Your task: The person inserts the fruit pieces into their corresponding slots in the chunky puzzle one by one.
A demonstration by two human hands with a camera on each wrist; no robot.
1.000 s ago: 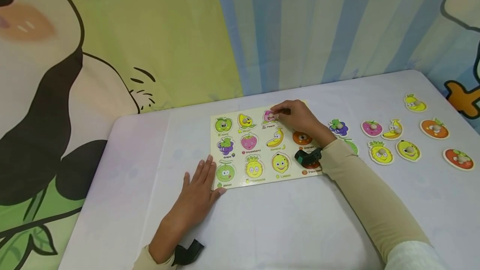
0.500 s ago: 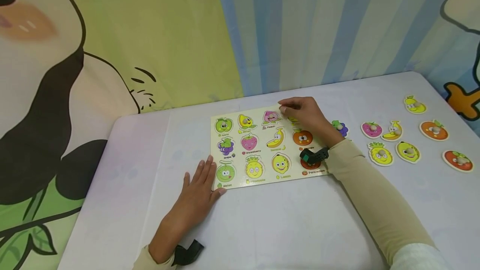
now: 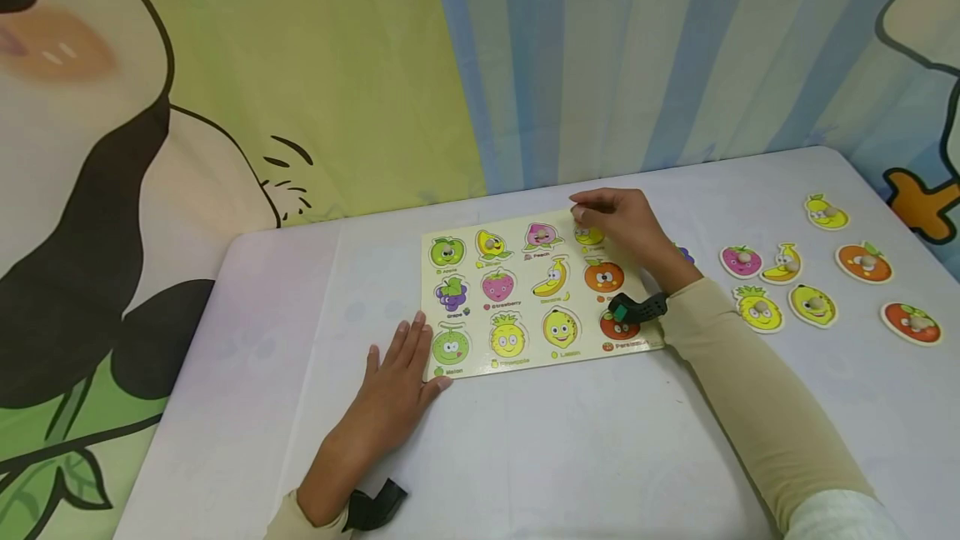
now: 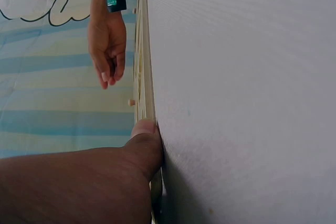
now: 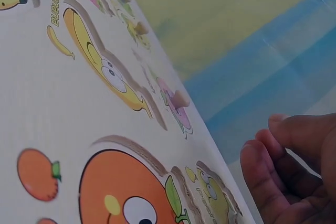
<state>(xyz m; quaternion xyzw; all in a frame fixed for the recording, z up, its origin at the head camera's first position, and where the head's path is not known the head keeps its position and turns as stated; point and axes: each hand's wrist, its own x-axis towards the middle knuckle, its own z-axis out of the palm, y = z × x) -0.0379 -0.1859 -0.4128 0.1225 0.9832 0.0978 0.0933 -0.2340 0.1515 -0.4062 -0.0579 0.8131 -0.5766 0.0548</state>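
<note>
A wooden fruit puzzle board (image 3: 536, 333) lies on the table in the head view. Knobbed apple (image 3: 447, 252), lemon-shaped yellow fruit (image 3: 491, 244) and peach (image 3: 542, 236) pieces sit in its back row. My left hand (image 3: 393, 386) rests flat at the board's left side, fingers straight; in the left wrist view its thumb (image 4: 142, 148) touches the board's edge. Over the back right corner is my right hand (image 3: 626, 223), partly covering the pear slot (image 3: 588, 237). Its fingers are loosely bent with nothing between them, as the right wrist view shows beside the peach knob (image 5: 180, 99).
Loose knobbed pieces lie on the table to the right: strawberry (image 3: 741, 262), banana (image 3: 782, 265), pineapple (image 3: 760, 309), lemon (image 3: 812, 307), pear (image 3: 827, 212), orange (image 3: 864, 262) and a red fruit (image 3: 911, 323). The right forearm hides most of the grape piece (image 3: 686, 253). A printed curtain (image 3: 337, 90) stands behind.
My right hand has let go of the peach piece, now in its slot, and has shifted right to the board's back right corner. The left hand has stayed put.
</note>
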